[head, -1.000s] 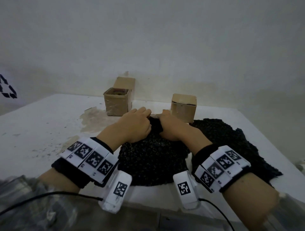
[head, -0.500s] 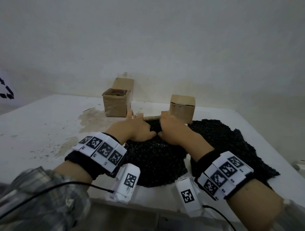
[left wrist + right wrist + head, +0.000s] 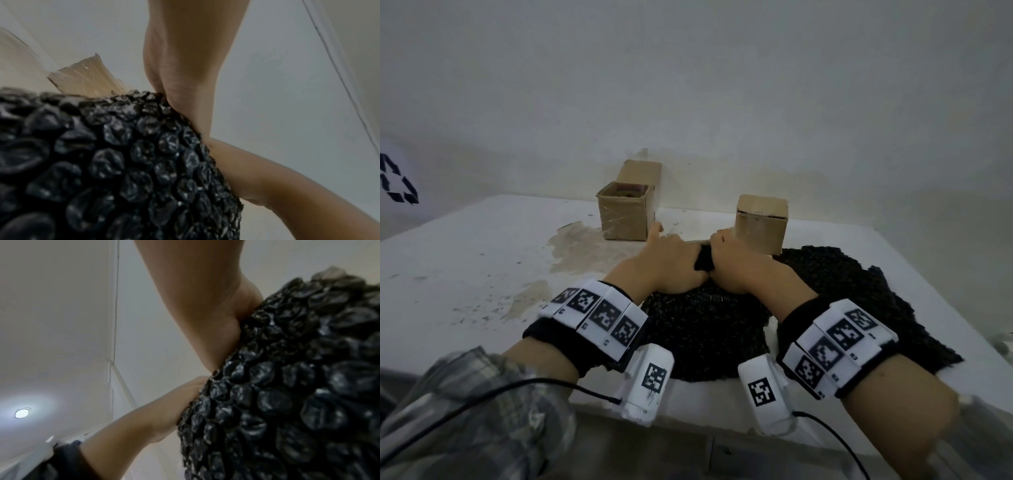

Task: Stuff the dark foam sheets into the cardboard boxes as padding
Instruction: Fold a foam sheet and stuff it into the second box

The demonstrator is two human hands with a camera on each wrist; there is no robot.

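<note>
A dark bubbly foam sheet [image 3: 705,329] lies on the white table [image 3: 465,274] in front of me. My left hand [image 3: 671,263] and right hand [image 3: 736,267] grip its far edge side by side, knuckles up, with a bunched fold [image 3: 703,262] squeezed between them. Behind the fold a thin cardboard edge [image 3: 693,242] shows; the rest of it is hidden. In the left wrist view my left hand [image 3: 180,73] digs into the foam sheet [image 3: 123,162]. In the right wrist view my right hand [image 3: 216,313] does the same to the foam sheet [image 3: 287,386].
An open taped cardboard box [image 3: 625,216] stands at the back, left of my hands. A closed cardboard box [image 3: 760,222] stands just behind my right hand. Another dark foam sheet [image 3: 876,301] spreads over the table's right side. A wall rises behind the boxes.
Both hands have shifted slightly forward along the foam's far edge and bunched a fold up between them again. My left thumb now sticks up.
</note>
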